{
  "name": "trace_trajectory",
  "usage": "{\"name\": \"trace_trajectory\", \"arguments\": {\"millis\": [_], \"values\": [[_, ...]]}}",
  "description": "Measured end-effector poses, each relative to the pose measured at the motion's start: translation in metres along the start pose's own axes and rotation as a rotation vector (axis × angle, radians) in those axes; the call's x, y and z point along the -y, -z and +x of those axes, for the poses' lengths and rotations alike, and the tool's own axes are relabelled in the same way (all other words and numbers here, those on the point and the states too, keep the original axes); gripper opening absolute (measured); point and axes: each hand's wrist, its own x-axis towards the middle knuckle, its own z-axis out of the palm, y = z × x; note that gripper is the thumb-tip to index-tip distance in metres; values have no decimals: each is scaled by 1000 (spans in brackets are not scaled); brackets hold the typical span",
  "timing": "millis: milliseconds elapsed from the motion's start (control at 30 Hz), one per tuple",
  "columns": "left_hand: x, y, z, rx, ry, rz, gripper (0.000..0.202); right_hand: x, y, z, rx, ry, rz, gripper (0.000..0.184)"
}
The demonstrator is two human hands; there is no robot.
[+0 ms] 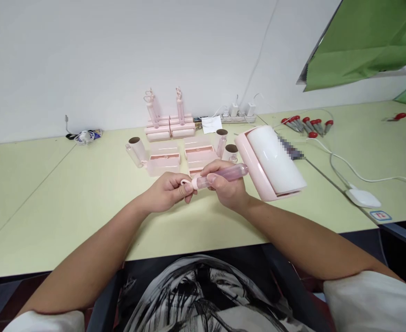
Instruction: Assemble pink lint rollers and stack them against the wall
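Above the front of the table, both my hands work on one lint roller handle (231, 172), a translucent pink tube held almost level. My right hand (229, 189) wraps round the tube, its rounded tip pointing right. Between the thumb and fingers of my left hand (170, 191) is the pale pink hanging loop (185, 182) at the other end of the handle. Just to the right lies a large lint roller head, a white roll (275, 159) in a pink cover (253, 168). Behind my hands are open pink roller cases (164, 159), partly hidden by my right hand.
Finished-looking lint rollers (158, 131) stand against the wall, handles up. Cardboard-cored rolls (221, 138) and loose clear handles (134, 154) lie around the cases. Several red-handled tools (307, 124), a power strip (239, 118), a white charging pad (364, 198) and its cable occupy the right side.
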Motion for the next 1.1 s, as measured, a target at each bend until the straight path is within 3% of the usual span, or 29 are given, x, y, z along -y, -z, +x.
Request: {"name": "trace_trajectory", "arguments": {"millis": [167,333,500,667,833,933,1100], "values": [[5,-15,-2,-124,-35,-125,45,3,-5,-5,-73,-21,-4,33],[1,-18,0,-107,-20,-215,46,0,-4,-7,-87,37,10,26],[3,-23,2,-124,-7,-315,46,2,-9,-6,-129,10,44,29],[9,-42,4,-239,-58,-426,45,7,-16,-4,-205,-49,75,33],[11,-56,6,-294,-63,-498,45,8,-18,-4,-254,8,62,31],[13,-52,5,-309,-81,-340,47,8,-20,-4,-242,9,72,31],[19,-39,0,-475,-226,337,44,5,-27,-5,-230,-61,107,36]]}}
